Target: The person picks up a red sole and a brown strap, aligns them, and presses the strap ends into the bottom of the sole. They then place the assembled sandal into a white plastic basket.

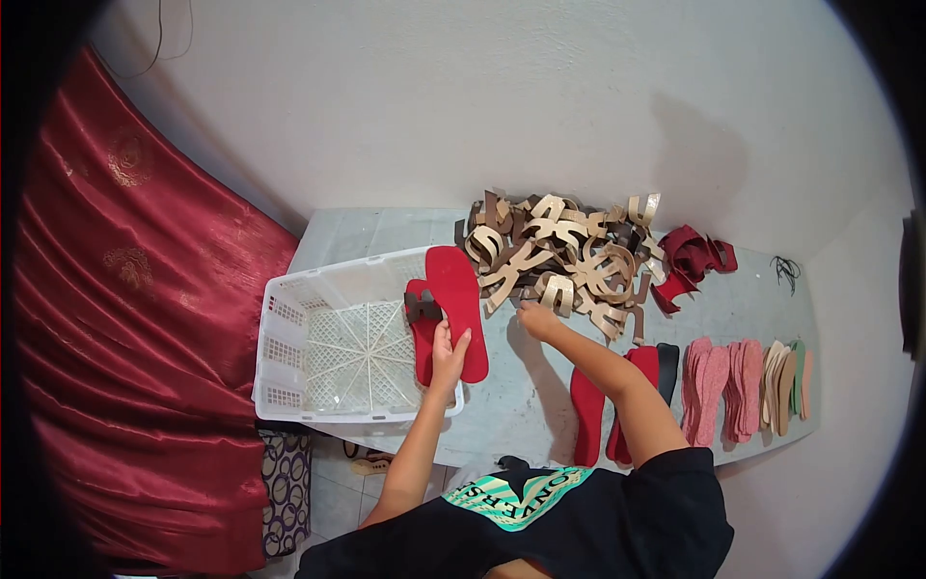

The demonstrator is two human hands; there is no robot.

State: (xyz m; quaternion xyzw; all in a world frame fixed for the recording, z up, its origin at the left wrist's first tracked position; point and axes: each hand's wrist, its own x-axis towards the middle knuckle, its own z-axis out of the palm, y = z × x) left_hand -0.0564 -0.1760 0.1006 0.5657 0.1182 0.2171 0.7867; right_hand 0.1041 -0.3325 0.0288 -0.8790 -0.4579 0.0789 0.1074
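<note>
Black shirt lies nearest; the left hand clamps red soles, probably low to leave the dark strap beyond it clear; the right hand, closure unclear, is at the strap pile, presumably set within reach.

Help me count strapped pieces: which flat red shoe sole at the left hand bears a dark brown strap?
The left red sole, partly covered: the strap crosses it, while the overlapping red sole shows none.

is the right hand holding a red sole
No, the left hand holds a red sole, while the right hand is at the edge of the strap pile.
</note>
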